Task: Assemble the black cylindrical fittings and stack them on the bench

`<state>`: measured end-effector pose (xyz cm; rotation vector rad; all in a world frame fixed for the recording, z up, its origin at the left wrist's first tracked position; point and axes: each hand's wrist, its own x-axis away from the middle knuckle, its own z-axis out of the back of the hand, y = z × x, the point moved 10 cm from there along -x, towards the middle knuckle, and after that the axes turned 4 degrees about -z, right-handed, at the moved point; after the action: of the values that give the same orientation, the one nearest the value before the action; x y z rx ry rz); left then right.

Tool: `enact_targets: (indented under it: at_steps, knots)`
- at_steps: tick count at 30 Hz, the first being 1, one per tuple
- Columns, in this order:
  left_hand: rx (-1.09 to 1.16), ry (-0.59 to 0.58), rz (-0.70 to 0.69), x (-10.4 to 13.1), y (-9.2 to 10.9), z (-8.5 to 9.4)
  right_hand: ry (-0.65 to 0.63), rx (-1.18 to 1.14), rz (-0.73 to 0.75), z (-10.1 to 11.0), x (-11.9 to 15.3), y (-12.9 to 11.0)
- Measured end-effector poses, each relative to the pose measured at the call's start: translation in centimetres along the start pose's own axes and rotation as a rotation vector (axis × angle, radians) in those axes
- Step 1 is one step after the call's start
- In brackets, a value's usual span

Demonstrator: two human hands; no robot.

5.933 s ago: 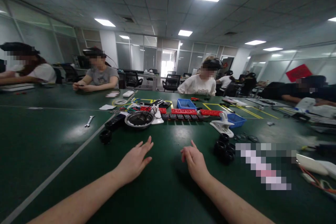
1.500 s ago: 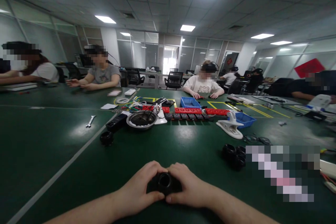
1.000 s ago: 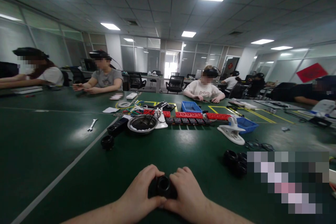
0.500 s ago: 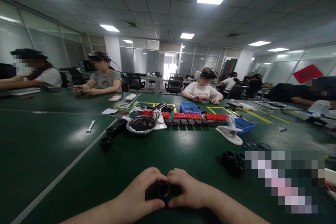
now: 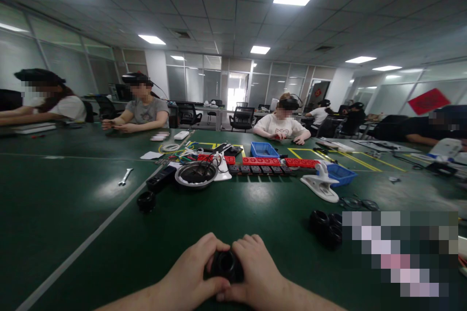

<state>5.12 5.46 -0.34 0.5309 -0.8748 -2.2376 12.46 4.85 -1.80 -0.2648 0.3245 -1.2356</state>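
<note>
A black ring-shaped part (image 5: 226, 263) with a round hole in its top is on the green table, low in the middle of the view. My left hand (image 5: 199, 269) wraps its left side, thumb in front and fingers behind. On the right side my right hand (image 5: 257, 269) presses against it, with its thumb near the left thumb. Similar black parts (image 5: 326, 228) stand in a group to the right, and a single one (image 5: 146, 201) stands to the left.
Ahead lie a metal bowl (image 5: 196, 175), red strips (image 5: 260, 161), a blue tray (image 5: 263, 149), a white clamp-like stand (image 5: 321, 184) and glasses (image 5: 359, 203). A wrench (image 5: 125, 177) is at the left. Several people sit around the table.
My right hand has moved left and closed against the black part, and my left hand has closed in around it. The part looks slightly tilted or shifted compared with before.
</note>
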Motion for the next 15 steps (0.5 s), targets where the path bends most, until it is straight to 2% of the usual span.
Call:
enact_targets:
  at_steps: [3,9,11,15]
  knots:
    - [0.017,-0.028,-0.056,-0.1,0.3,-0.1,-0.057,-0.064,0.076,0.2,0.1,-0.4]
    - [0.062,-0.126,-0.154,0.0,1.2,-0.3,-0.297,-0.190,0.239,0.2,0.3,-1.0]
    - [0.076,-0.148,-0.162,0.1,1.4,-0.4,-0.309,-0.207,0.256,0.2,0.2,-1.0]
    - [0.086,-0.178,-0.122,0.4,1.1,-0.8,-0.246,-0.210,0.247,0.1,0.2,-0.7]
